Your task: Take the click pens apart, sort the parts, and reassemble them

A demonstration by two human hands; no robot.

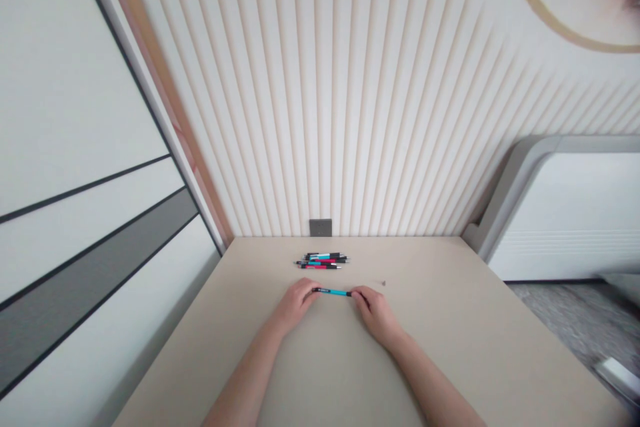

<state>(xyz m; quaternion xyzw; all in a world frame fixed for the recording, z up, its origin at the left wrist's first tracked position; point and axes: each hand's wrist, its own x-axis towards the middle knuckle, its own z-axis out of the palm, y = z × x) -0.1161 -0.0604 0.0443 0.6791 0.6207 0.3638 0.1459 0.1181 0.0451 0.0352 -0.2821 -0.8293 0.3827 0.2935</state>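
A blue pen (336,292) with black ends is stretched level between my two hands, just over the beige tabletop. My left hand (299,301) pinches its left end. At the other end, the fingers of my right hand (374,310) are closed on the black part. Beyond it lies a small pile of several pens (323,261) in blue, red and black, roughly parallel to one another. A tiny greyish object (383,283) sits past my right hand, too small to make out.
The beige table (440,307) meets a ribbed white wall (320,93) with a dark socket plate (321,227). A white and grey cabinet (90,227) rises along the left. To the right stands a grey-white headboard (565,207), with grey floor below it.
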